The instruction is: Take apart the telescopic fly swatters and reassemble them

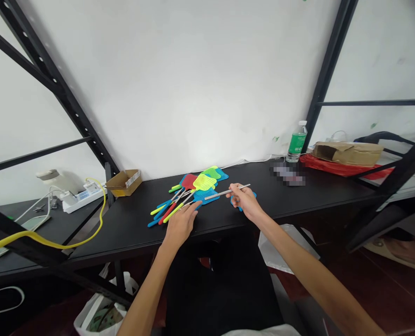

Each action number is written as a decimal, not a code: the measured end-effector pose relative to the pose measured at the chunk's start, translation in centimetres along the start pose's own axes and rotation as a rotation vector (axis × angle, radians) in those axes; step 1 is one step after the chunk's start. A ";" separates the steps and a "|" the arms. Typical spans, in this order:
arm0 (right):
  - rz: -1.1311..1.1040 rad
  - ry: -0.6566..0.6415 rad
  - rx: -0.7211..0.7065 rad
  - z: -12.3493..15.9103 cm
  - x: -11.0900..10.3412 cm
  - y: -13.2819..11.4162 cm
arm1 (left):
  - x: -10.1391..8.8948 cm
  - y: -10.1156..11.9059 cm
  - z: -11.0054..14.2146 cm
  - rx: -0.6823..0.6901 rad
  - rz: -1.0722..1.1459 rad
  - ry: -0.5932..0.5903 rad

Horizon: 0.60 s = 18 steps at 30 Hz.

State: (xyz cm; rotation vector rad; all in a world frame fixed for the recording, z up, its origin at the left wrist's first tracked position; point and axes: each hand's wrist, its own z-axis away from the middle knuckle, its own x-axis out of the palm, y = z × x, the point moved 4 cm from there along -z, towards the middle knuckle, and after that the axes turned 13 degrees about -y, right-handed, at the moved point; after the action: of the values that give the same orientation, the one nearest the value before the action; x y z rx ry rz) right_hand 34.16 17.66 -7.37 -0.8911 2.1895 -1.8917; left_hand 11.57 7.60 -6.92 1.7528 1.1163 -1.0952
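Observation:
A pile of fly swatters (190,191) lies on the black table (130,224), with red, yellow, green and blue mesh heads and coloured handles pointing toward me. My left hand (181,224) rests on the table by the blue swatter head, fingers stretched toward the metal rod. My right hand (244,200) pinches the far end of a thin silver telescopic rod (224,192) that runs to the blue mesh head (205,197). A blue handle piece shows under my right palm.
A small open cardboard box (124,182) stands at the table's left back. A green-labelled water bottle (296,142), a red bag and a brown parcel (347,153) sit at the right back. A power strip (83,195) and yellow cable (53,240) lie left. Black rack struts frame both sides.

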 end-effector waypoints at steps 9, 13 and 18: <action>-0.051 -0.051 -0.001 -0.1 -0.6 0.2 | -0.1 -0.9 0.0 -0.096 0.136 0.074; -0.023 -0.010 -0.036 -0.4 -0.9 0.9 | -0.5 -0.4 0.1 -0.044 0.098 0.082; -0.040 0.051 -0.077 -0.5 -1.0 1.4 | -0.5 -0.3 -0.1 -0.052 0.045 0.077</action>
State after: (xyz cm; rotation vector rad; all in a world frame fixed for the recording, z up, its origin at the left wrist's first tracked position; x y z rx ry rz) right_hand 34.29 18.66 -8.84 -0.9155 2.3051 -1.8791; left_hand 11.18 7.61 -6.45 1.7842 1.1361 -0.9702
